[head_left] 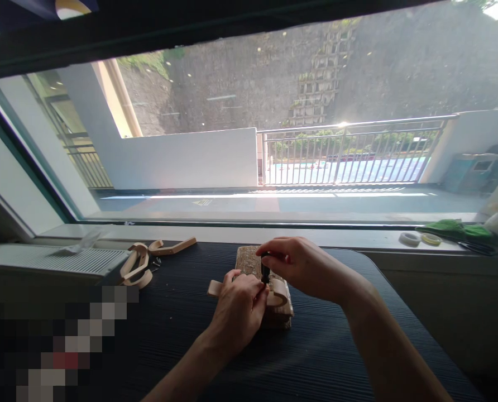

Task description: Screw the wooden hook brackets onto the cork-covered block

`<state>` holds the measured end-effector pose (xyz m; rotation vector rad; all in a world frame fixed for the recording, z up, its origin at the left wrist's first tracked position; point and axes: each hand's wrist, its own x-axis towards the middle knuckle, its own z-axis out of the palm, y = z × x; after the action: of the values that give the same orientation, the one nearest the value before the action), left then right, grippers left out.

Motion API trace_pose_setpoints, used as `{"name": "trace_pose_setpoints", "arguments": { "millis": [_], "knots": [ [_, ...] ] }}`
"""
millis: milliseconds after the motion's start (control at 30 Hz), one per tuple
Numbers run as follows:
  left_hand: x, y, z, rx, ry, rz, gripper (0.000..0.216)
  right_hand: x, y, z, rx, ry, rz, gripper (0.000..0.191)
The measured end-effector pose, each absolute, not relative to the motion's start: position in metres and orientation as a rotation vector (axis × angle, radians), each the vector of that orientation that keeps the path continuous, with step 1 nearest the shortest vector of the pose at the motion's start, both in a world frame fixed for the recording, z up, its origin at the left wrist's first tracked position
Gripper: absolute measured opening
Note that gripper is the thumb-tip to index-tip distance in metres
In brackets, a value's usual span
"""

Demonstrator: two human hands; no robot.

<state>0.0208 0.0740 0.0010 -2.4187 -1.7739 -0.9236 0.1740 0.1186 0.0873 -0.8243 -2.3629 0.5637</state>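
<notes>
Head view, items as seen.

1. Your left hand (238, 312): the fingers are curled down over a curved wooden piece (281, 295), pinning it against the brown block (247, 259) beneath. The hand covers the piece's middle. Only a squared end at the left and a rounded loop at the right show.
2. Your right hand (300, 264): it is closed narrowly round a dark tool (265, 272), held upright with its tip down at the wooden piece, just beside your left fingertips. The top of the handle is inside your fist, and the tip is too small to make out.
3. Brown block: it sits on the dark table (316, 346), near the far edge, under both hands. The surface looks textured, but the material cannot be told. Your left hand hides the front edge.
4. Spare wooden pieces (137, 267): a loose cluster of curved shapes lies well apart to the left, with a straighter stick (177, 245) pointing right. The small dark bits (157, 262) beside them are too small to identify.
5. Window sill, right: two tape rolls (410, 238) and a green cloth (454, 228), partly washed out by glare.
6. Lower left corner: a pixelated patch (65, 346), contents unreadable.
</notes>
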Motion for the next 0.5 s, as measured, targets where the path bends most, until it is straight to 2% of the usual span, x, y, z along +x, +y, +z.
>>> {"name": "trace_pose_setpoints", "arguments": {
  "millis": [500],
  "knots": [
    [0.0232,0.0779,-0.0064,-2.397,-1.767,-0.862,0.026,0.1789,0.1232,0.0812,-0.882,-2.334,0.585,0.018]
  ]
}}
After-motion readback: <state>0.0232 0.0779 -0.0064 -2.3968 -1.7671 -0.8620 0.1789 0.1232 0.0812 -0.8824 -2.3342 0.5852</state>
